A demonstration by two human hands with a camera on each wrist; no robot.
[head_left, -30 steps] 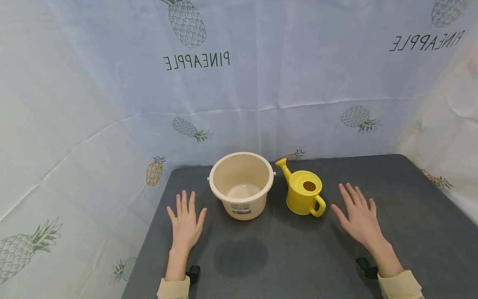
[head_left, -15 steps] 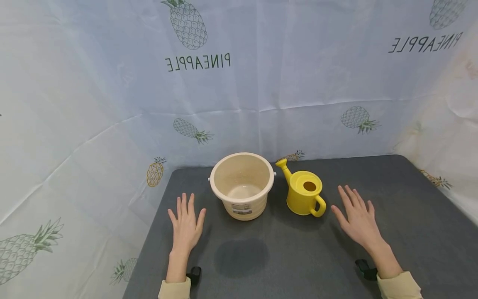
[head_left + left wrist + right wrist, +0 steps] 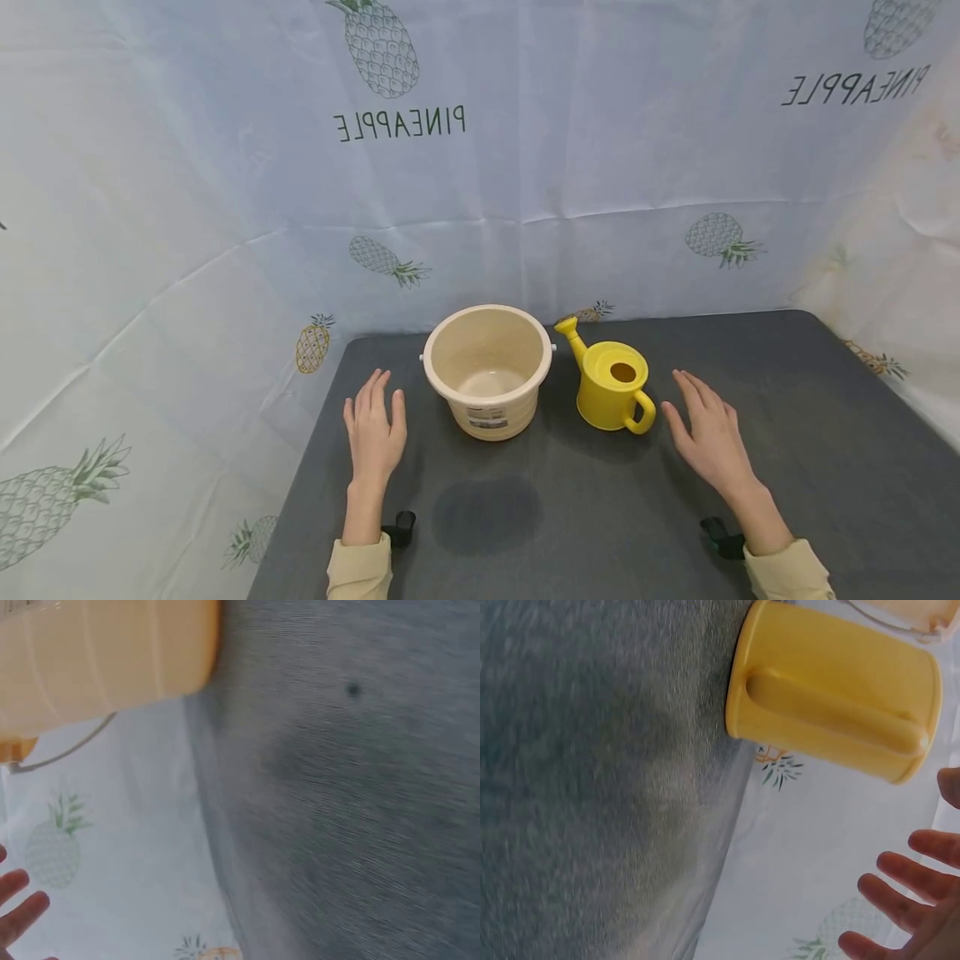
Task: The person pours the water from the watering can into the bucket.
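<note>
A cream bucket with a label on its front stands upright near the back of the dark table. To its right stands a yellow watering can, spout toward the back left and handle toward the front right. My left hand hovers left of the bucket, fingers extended and holding nothing. My right hand is to the right of the watering can, fingers relaxed, thumb near the can's handle but apart from it. In the right wrist view the can's handle faces the spread fingers.
The dark grey table has a darker oval patch in front of the bucket. A white curtain with pineapple prints hangs behind the table and along both sides. A thin bucket handle shows in the left wrist view.
My left hand has turned, its fingers drawing closer together, and shifted slightly right. My right hand has turned a little and moved slightly left toward the watering can. Bucket and can stay put.
</note>
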